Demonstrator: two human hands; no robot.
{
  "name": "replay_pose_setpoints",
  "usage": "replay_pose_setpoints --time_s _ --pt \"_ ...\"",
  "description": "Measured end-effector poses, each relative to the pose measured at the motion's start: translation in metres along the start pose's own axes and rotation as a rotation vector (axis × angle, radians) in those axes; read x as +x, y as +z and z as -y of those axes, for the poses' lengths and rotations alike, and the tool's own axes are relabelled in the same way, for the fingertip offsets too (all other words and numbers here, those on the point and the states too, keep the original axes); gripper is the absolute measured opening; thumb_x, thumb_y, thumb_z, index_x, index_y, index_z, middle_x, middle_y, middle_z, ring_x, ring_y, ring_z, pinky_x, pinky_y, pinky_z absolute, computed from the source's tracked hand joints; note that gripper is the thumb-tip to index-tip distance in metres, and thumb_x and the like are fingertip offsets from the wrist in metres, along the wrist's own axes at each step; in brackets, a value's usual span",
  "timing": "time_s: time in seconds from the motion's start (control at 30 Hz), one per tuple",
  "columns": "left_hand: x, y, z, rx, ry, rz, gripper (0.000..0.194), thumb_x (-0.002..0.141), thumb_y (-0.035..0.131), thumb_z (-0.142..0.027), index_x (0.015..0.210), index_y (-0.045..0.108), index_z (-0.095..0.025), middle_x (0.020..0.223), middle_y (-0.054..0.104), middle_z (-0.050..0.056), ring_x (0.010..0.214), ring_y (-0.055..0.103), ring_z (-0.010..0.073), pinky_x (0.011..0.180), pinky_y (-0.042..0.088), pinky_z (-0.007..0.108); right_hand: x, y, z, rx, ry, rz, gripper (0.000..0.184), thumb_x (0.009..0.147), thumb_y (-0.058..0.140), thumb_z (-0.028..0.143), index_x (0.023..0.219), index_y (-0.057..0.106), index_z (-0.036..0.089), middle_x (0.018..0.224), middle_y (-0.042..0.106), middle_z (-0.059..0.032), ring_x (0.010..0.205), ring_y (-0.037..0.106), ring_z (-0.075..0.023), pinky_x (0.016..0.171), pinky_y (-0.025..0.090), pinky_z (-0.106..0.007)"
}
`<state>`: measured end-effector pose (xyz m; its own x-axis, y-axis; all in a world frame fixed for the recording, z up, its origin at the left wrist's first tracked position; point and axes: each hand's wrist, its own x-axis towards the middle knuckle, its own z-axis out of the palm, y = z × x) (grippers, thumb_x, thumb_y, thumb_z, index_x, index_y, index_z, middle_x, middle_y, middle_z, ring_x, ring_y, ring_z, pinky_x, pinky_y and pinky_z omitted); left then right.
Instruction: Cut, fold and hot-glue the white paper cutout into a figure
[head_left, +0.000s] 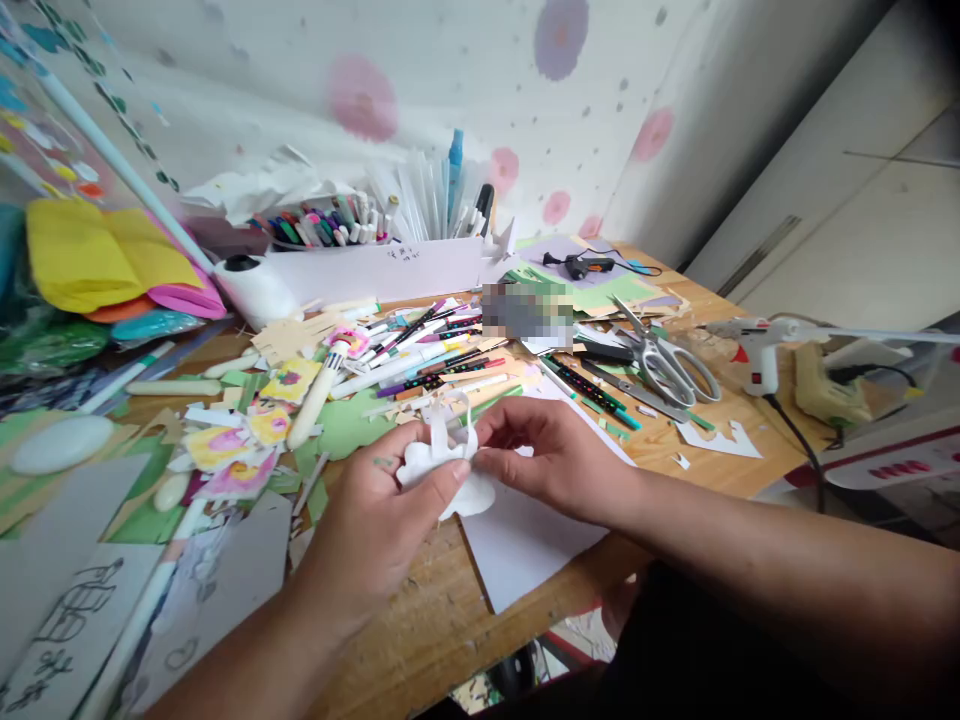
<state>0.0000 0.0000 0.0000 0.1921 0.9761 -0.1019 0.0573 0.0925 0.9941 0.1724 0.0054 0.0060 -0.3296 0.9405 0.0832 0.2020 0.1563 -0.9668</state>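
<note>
While the left hand (394, 510) pinches the white cutout (426, 462) above the table (409, 610), the right hand (555, 455) has its curled strip (470, 420) between fingertips; probably paper, so light, bendy, easily creased, best held gently by the wavy edge

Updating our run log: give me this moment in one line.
left hand: holds white cutout; right hand: at cutout's edge; pale sheet: below right hand

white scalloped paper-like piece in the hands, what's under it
Below the white scalloped paper-like piece, part of a pale lilac paper sheet shows, lying on the brown wooden table. Whatever is directly beneath the piece and the bare left hand is covered.
</note>
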Motion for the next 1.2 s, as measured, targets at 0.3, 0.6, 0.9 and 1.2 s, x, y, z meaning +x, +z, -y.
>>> replay_pose_setpoints --time_s 0.3,0.6,0.9,1.2 --pt "0.001 -0.002 0.006 -0.143 -0.028 0.055 0.004 0.077 0.066 -0.026 0.079 0.066 -0.022 0.067 0.061 -0.003 0.067 0.056 0.0152 0.070 0.044 0.027 -0.002 0.003 -0.001 -0.665 -0.602 -0.288 0.018 0.075 0.065 0.012 0.089 0.056 0.018 0.090 0.052 -0.0053 0.084 0.052 -0.0171 0.071 0.048 -0.031" --pt "0.000 -0.002 0.001 -0.051 -0.008 0.001 0.005 0.078 0.062 -0.026 0.081 0.064 -0.023 0.069 0.062 -0.004 0.074 0.057 0.0166 0.067 0.043 0.025 0.003 0.008 0.005 -0.807 -0.675 -0.274 0.006 0.078 0.061 0.013 0.074 0.064 0.016 0.080 0.054 -0.0061 0.075 0.050 -0.0180 0.067 0.044 -0.032" --pt "0.000 -0.005 -0.015 0.264 0.031 -0.076 0.004 0.069 0.058 -0.018 0.066 0.060 -0.020 0.070 0.065 -0.001 0.074 0.058 0.0218 0.064 0.041 0.029 0.013 0.015 0.006 -1.052 -0.673 -0.162 0.012 0.078 0.052 0.015 0.069 0.060 0.016 0.080 0.060 -0.0088 0.073 0.047 -0.0209 0.067 0.038 -0.036" --pt "0.003 -0.009 -0.004 -0.006 -0.044 -0.109 0.010 0.071 0.064 -0.025 0.079 0.068 -0.020 0.065 0.066 -0.001 0.059 0.058 0.0184 0.056 0.043 0.028 0.021 0.002 0.007 -1.127 -0.569 -0.271 0.011 0.079 0.046 0.009 0.077 0.055 0.015 0.086 0.058 -0.0132 0.083 0.052 -0.0250 0.072 0.041 -0.041"
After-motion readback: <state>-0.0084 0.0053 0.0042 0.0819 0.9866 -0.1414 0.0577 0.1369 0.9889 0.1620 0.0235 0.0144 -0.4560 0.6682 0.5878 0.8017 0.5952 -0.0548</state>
